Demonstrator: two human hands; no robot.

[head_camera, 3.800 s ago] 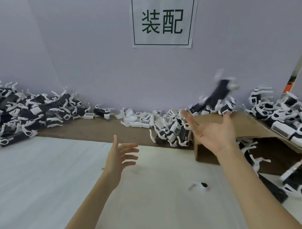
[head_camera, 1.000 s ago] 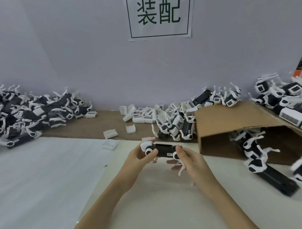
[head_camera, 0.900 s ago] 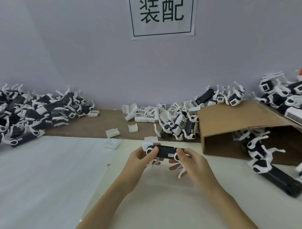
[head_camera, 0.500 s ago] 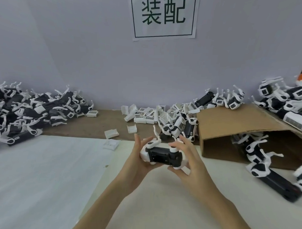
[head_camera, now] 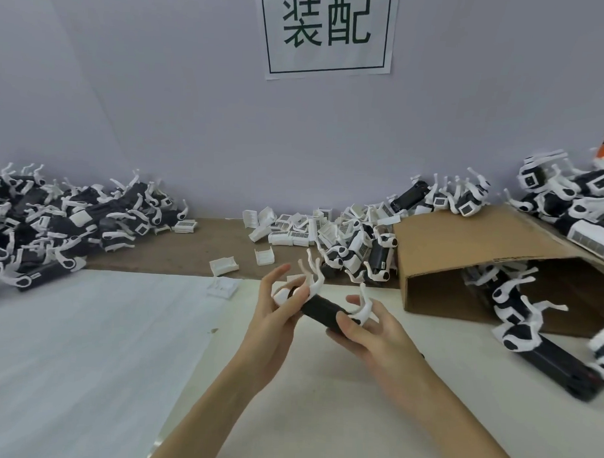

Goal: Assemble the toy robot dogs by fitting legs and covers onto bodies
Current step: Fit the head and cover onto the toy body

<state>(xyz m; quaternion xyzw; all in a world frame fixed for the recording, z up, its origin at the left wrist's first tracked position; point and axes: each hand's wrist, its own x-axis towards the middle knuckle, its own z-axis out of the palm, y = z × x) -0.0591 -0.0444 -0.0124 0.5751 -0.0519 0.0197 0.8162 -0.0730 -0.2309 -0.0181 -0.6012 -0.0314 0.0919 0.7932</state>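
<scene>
Head view: both hands hold one toy dog body [head_camera: 321,310] in the air above the white tabletop [head_camera: 84,341], tilted, white legs [head_camera: 314,270] pointing up. Left hand [head_camera: 277,317] fingers curled round its white upper end, right hand [head_camera: 365,334] gripping the lower end. Loose white covers [head_camera: 224,265] lie just beyond. Cardboard box [head_camera: 464,241] at right, finished dogs piled on it.
</scene>
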